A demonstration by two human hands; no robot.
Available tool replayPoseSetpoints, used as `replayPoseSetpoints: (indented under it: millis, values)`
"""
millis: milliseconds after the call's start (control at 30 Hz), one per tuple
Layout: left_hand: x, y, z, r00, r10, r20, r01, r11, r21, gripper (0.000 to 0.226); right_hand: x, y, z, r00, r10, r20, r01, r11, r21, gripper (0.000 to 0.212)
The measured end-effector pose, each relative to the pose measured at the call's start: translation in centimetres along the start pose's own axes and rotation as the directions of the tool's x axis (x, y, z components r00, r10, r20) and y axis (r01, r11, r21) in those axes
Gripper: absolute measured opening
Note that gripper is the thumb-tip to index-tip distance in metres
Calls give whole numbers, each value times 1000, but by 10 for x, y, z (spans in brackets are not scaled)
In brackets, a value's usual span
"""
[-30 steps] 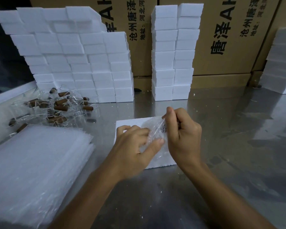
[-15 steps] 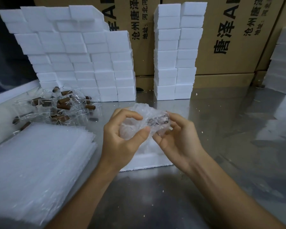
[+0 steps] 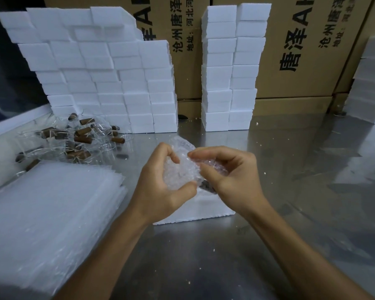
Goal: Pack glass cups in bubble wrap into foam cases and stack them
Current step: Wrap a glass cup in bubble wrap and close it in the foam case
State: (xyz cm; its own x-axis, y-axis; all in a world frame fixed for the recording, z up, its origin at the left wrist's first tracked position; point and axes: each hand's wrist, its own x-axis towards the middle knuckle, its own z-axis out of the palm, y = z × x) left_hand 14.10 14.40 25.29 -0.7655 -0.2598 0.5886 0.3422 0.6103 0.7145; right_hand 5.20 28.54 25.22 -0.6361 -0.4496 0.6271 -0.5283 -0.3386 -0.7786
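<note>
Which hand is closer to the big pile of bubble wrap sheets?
Left. The left hand is just right of the bubble wrap pile; the right hand is farther right, beyond the wrapped cup both hold.

My left hand [image 3: 158, 187] and right hand [image 3: 230, 176] grip a bubble-wrapped glass cup [image 3: 180, 172] above an open foam case [image 3: 195, 211] on the steel surface [image 3: 290, 202]. Bubble wrap sheets [image 3: 48, 217] lie left; stacked foam cases [image 3: 100, 74] stand behind.

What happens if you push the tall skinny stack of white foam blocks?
The tall foam stack would probably topple: it stands high on a narrow base, with slightly uneven columns. The blocks look light, so they would likely slide easily on the shiny metal table.
</note>
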Motion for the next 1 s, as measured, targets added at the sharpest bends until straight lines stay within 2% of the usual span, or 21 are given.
replayPoseSetpoints:
  millis: [67, 133, 200, 267, 367, 467, 567, 700, 767, 833, 900, 1000]
  values:
    - [-1, -1, 2, 1000, -22, 16, 22, 998, -50, 52, -1, 2, 2, 998, -40, 49, 42, 998, -42, 33]
    - [-2, -6, 5, 999, -27, 26, 26, 999, 36, 59, -3, 5, 6, 992, -47, 118, 65, 986, -155, 34]
    - [-3, -9, 6, 999, -11, 38, 5, 991, 135, 58, -6, 6, 9, 984, 9, 179, 37, 967, -253, 33]
    - [-4, -10, 7, 999, 13, 40, -20, 987, 158, 55, -9, 5, 9, 967, 38, 252, 36, 959, -283, 28]
    - [-3, -6, 7, 1000, 18, 21, -21, 979, 205, 54, -11, -1, 14, 937, -17, 349, 139, 935, -326, 45]
    - [-3, -3, 5, 999, 28, 28, -33, 976, 217, 51, -14, -4, 19, 924, -39, 380, 209, 884, -418, 49]
    - [-3, 0, 5, 997, 71, 36, -76, 983, 167, 43, -17, -1, 21, 938, -84, 337, 246, 844, -477, 39]
    - [1, 0, 4, 997, 42, -57, -40, 999, 32, 40, -16, 1, 22, 949, -286, 132, 315, 863, -395, 16]
    - [3, -2, 2, 994, 18, -108, -23, 998, -51, 44, -13, 3, 18, 954, -286, 86, 298, 887, -353, 27]
    - [4, -5, -1, 992, -6, -126, -7, 994, -106, 51, -11, 3, 14, 974, -208, 89, 225, 923, -312, 33]
    - [4, -8, -1, 991, -58, -122, 38, 986, -159, 55, -10, 4, 11, 980, -156, 123, 186, 939, -289, 37]
    - [4, -10, -4, 980, -181, -82, 145, 933, -329, 49, -9, 4, 10, 959, -162, 233, 239, 903, -357, 47]
